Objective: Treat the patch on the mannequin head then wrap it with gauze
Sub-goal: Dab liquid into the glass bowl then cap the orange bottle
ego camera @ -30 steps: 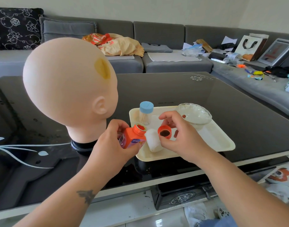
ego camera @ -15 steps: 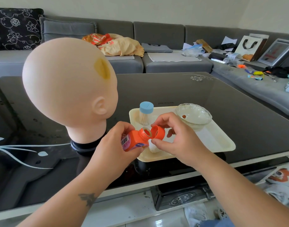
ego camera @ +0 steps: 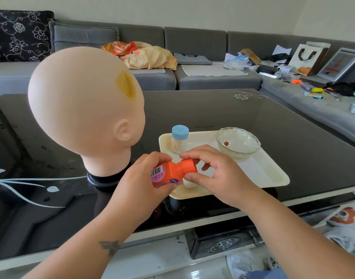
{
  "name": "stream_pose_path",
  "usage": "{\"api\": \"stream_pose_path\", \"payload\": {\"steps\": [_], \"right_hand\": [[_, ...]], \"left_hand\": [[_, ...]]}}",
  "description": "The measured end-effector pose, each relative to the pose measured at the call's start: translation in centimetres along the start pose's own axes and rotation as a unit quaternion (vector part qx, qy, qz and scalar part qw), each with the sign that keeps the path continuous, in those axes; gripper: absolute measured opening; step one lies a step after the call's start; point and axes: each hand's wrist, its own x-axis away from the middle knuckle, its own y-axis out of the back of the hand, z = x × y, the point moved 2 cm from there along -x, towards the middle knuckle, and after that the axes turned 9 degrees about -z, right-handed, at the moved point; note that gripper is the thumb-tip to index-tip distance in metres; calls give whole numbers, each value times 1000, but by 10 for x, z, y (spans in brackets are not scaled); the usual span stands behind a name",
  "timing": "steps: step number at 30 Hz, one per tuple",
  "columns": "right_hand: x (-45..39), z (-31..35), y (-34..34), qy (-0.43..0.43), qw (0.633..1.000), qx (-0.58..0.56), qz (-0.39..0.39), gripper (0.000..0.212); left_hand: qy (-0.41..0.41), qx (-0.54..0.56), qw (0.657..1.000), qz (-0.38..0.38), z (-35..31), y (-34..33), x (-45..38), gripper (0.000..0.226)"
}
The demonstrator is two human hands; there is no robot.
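Observation:
A bald mannequin head stands on the dark glass table at the left, with a yellow-brown patch on its crown. My left hand grips an orange bottle, tipped sideways over the tray's near left corner. My right hand pinches the orange cap, which sits on the bottle's neck. A white gauze roll lies on the cream tray, mostly hidden under my hands.
On the tray stand a blue-lidded jar of cotton swabs and a glass bowl holding a small brown drop. A grey sofa strewn with bags and papers runs behind and to the right of the table.
My right hand brought the loose cap onto the bottle's neck. My left hand tipped the bottle further sideways.

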Motion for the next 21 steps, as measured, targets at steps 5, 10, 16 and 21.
{"api": "stream_pose_path", "payload": {"steps": [5, 10, 16, 21], "right_hand": [[0, -1, -2, -2, 1000, 3, 15, 40], [0, -3, -3, -6, 1000, 0, 18, 41], [1, -4, -3, -5, 1000, 6, 20, 36], [0, -4, -3, -7, 1000, 4, 16, 27]], "left_hand": [[-10, -5, 1000, -3, -2, 0, 1, 50], [-15, -13, 1000, -2, -3, 0, 1, 51], [-23, -21, 1000, -1, -5, 1, 2, 50], [-22, -12, 1000, -6, -6, 2, 2, 49]]}}
